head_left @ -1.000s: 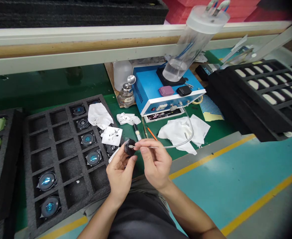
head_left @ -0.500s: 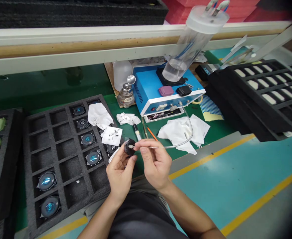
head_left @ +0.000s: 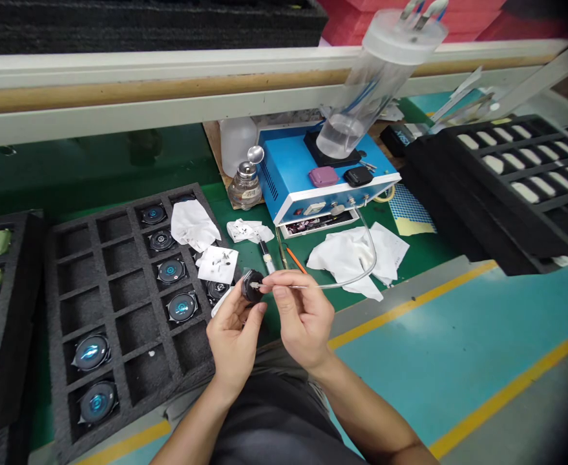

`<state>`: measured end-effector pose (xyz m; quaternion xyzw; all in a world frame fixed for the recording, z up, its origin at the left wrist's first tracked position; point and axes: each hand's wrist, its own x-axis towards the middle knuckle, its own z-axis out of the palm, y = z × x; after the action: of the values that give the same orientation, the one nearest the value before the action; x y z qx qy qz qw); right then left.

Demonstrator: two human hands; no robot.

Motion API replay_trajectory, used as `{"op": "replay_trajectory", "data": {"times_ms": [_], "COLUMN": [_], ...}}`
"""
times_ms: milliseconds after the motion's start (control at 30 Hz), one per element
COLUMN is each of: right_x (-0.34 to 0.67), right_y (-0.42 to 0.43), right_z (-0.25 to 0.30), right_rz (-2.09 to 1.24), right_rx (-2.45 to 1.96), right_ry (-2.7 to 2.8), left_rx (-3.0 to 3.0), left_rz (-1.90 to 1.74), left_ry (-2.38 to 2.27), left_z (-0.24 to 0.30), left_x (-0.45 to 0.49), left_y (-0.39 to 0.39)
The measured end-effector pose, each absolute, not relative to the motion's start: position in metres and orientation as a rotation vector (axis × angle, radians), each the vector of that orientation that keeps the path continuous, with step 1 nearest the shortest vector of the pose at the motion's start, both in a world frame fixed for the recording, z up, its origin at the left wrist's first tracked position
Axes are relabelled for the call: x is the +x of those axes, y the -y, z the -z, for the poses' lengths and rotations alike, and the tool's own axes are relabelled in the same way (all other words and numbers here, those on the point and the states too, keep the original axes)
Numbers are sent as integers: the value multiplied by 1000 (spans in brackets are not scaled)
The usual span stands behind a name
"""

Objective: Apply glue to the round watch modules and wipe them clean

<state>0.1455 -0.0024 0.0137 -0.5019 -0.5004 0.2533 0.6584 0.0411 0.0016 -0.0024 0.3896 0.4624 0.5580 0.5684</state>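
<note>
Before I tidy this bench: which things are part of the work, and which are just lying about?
Part of the work: round watch, left hand, thin tube, right hand, blue unit.
Lying about: white cloth, glass bottle, orange-handled tool.

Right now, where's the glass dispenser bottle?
In the head view, the glass dispenser bottle stands just left of the blue machine, beside a white plastic bottle.

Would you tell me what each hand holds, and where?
Left hand grips a round black watch by its edge; right hand pinches a dispensing needle by its shaft.
</note>
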Motion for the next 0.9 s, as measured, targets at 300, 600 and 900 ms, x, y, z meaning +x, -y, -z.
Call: {"op": "replay_trajectory", "data": {"times_ms": [300,600,900], "right_x": [146,145,145], "right_y": [2,1,1], "right_z": [-14,-15,-16], "right_rz": [-572,-558,-557], "right_rx": [-1135,-1153,-1151], "right_ry": [1135,1139,1144], "left_rx": [927,925,917], "left_rz": [-1299,-1275,-1290], "left_ry": [-1108,-1134,-1096], "left_z": [0,1,1], "left_x": [41,41,41], "left_y": [-2,-2,-2]}}
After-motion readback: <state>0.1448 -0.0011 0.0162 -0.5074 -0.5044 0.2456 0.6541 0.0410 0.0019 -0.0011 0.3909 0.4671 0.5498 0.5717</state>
